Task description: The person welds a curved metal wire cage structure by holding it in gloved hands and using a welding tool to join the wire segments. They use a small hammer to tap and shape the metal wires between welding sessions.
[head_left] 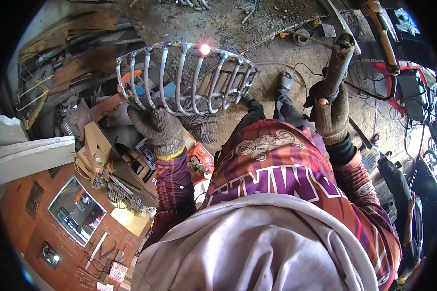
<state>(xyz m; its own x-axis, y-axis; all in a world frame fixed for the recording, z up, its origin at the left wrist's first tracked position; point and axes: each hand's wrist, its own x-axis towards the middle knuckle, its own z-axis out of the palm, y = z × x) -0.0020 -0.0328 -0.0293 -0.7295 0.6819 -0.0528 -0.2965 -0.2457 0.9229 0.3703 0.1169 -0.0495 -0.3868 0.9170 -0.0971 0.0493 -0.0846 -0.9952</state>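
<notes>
A pale lavender-grey draped cloth [257, 247] fills the view at 6 o'clock. Above it, toward 4 o'clock, is the maroon, purple and orange striped shirt [286, 167], printed with a pale motorcycle and, lower, with big white block letters partly covered by the cloth. A reddish-brown flat board [22, 218], at 8 o'clock, bears faint light handwriting too small to make out.

At 11 o'clock is the dull silver-grey basket of bowed metal rods [180, 77], held up above the floor. Its curved ribs stand in a spaced row between two rims, with dark, lumpy joints along the far rim.

At 2 o'clock a thick grey cylindrical tool [336, 68] with a ragged, brownish end points upward. The right hand [332, 114], in a grey-brown knitted glove, wraps around its lower part, fingers closed; one bare fingertip shows.

The left hand [159, 130], in a matching glove with a yellow cuff edge, holds the basket's near rim between 9 and 10 o'clock. Its thumb side is spread toward the left; how tightly the fingers curl cannot be told.

Near the centre, toward 8 o'clock, a red-and-white printed carton [200, 159] sits beyond the left sleeve. At 7 o'clock lies a small white card label with red print [117, 271]. At 12 o'clock a red-white glowing spot [205, 49] marks the top of one rib.
</notes>
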